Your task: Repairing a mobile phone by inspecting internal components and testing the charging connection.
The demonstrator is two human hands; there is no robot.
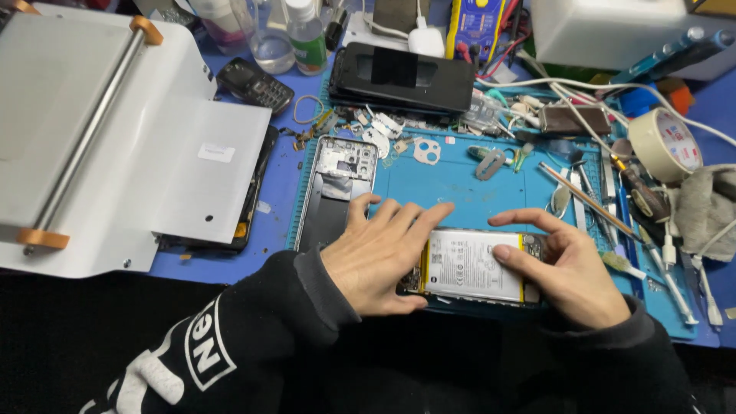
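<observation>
Phone-repair workbench; scattered tools (613,192)

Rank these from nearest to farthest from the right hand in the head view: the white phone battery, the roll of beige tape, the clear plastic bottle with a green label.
1. White phone battery: under the right hand, touching its fingers.
2. Roll of beige tape: up and to the right, at the blue mat's edge.
3. Clear plastic bottle with a green label: far top, left of centre.

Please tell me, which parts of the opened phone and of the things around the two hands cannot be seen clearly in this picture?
- Head view: the opened phone's left end is hidden under the left hand; only its white rectangular battery shows.
- Its right end lies under the right hand.
- Small silver metal parts on the blue work mat: too small to identify.
- White machine: cut off by the left edge.
</observation>
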